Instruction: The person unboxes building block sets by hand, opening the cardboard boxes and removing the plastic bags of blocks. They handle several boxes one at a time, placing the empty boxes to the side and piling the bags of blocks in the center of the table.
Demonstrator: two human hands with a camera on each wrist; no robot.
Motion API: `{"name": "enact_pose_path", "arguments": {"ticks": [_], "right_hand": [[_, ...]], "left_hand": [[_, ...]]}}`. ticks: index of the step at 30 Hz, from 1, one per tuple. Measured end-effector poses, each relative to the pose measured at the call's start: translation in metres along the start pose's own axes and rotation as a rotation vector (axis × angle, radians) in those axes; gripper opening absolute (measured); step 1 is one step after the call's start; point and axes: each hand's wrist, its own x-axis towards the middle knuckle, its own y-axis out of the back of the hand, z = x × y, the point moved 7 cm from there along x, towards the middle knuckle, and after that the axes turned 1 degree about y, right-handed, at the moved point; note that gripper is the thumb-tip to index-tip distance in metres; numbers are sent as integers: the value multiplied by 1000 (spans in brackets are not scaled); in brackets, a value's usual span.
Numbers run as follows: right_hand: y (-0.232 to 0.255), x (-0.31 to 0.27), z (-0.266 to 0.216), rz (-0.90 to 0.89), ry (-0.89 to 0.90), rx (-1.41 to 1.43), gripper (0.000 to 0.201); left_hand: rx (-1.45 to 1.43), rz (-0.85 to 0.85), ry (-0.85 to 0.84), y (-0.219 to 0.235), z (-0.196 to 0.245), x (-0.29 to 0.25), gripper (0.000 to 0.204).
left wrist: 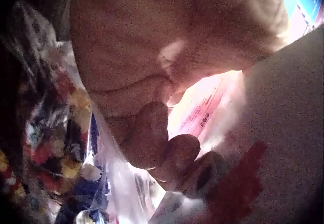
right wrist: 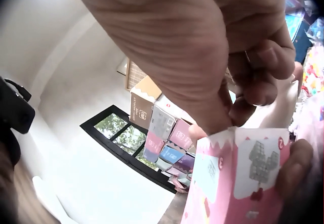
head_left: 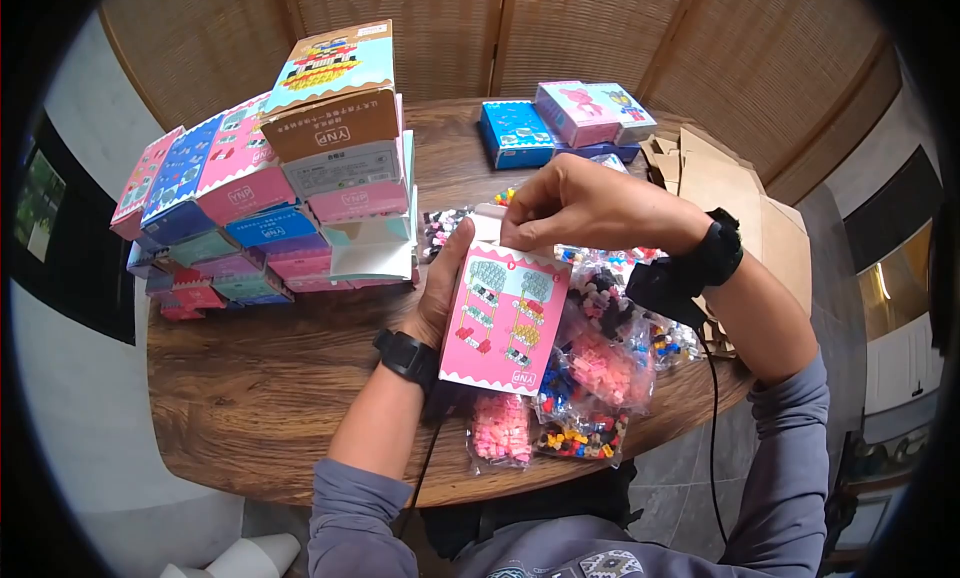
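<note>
A pink cardboard box (head_left: 505, 323) with printed block-figure pictures is tilted over the table's middle, its top end open. My left hand (head_left: 440, 288) grips it along the left side, and more of its fingers wrap the box in the right wrist view. My right hand (head_left: 590, 210) is at the top opening, thumb and curled fingers pinching by the white flap (head_left: 487, 224). In the right wrist view those fingertips meet the box's upper edge, and the inside of the box is hidden. Plastic bags of small coloured blocks (head_left: 605, 363) lie beside and below the box.
Stacked toy-block boxes (head_left: 265, 228) stand at the left, a brown-topped one (head_left: 335, 128) highest. Several more boxes, including a blue one (head_left: 517, 138), sit at the back. Flattened brown cardboard (head_left: 735, 188) lies at the right of the wooden table (head_left: 260, 398). Dark cables hang from both wrists.
</note>
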Motion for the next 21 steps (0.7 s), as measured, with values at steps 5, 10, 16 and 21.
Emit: {"name": "enact_pose_path", "arguments": {"ticks": [5, 10, 16, 21], "right_hand": [[-4, -3, 3, -137, -92, -72, 30], [-7, 0, 8, -151, -57, -31, 31], [-9, -3, 12, -166, -109, -13, 31], [-13, -7, 16, -190, -150, 248, 34]], "left_hand": [[5, -32, 8, -3, -2, 2, 99], [2, -11, 38, 6, -6, 2, 104], [56, 42, 35, 5, -4, -1, 106], [68, 57, 30, 1, -3, -1, 108]]}}
